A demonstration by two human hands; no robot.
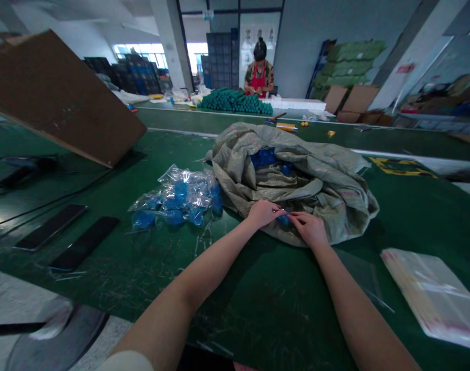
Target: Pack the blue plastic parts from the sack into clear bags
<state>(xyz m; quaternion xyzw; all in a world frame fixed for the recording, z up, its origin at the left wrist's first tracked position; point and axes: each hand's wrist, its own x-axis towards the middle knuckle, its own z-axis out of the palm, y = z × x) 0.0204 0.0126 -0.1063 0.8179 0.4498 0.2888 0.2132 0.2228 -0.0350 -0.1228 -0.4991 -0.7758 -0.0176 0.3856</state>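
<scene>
A red-aproned co-worker stands behind bundled green tubes.

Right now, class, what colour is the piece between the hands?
The piece is blue; the head view shows it best.

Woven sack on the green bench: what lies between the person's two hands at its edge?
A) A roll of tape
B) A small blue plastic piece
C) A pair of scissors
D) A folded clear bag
B. A small blue plastic piece shows between the left hand and the right hand, at the rim of the woven sack.
</scene>
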